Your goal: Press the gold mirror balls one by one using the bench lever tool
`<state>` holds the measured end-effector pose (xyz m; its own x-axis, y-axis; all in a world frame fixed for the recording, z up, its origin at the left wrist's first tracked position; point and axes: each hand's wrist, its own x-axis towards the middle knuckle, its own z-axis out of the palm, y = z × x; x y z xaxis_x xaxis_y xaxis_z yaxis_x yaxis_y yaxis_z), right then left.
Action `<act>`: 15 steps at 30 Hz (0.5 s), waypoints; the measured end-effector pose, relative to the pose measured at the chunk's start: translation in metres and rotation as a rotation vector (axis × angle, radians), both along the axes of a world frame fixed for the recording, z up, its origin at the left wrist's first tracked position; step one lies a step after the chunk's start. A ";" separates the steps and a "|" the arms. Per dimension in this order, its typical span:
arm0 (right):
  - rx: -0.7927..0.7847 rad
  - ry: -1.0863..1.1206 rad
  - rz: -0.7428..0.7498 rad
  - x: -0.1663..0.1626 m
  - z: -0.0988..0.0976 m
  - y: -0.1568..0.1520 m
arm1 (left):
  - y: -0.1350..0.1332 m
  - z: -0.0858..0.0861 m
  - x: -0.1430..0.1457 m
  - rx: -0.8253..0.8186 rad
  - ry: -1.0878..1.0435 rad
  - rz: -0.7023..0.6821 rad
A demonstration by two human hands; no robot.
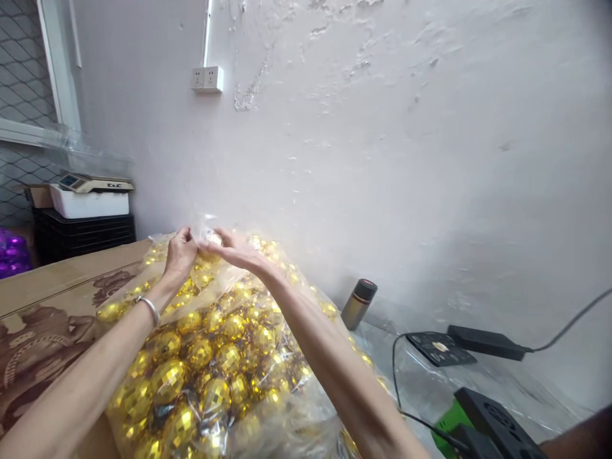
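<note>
Gold faceted baubles [229, 358] in clear plastic bag [296, 414], 7 o'clock. Left hand [182, 252] pinches thin film [205, 223], 9 o'clock; right hand [235, 250] beside it, grip can't tell. Likely paired to steady limp film.

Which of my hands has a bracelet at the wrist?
Your left hand: a silver bracelet circles that wrist. Your right hand, also at the clear bag of gold balls, has a bare wrist.

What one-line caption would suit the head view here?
Left hand and right hand at the far end of a clear plastic bag of gold balls.
</note>
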<state>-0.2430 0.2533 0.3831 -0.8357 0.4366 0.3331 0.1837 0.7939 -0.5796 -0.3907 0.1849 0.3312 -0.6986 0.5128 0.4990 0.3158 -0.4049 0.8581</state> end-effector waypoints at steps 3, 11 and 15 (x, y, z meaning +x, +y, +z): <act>-0.007 -0.044 0.125 0.003 -0.003 0.008 | -0.004 -0.008 -0.001 -0.053 0.076 -0.060; -0.020 -0.008 0.147 0.022 -0.007 0.024 | -0.028 0.000 -0.017 -0.405 0.340 -0.392; -0.059 0.093 0.016 0.021 -0.015 0.017 | -0.021 -0.006 -0.014 -0.321 0.138 -0.313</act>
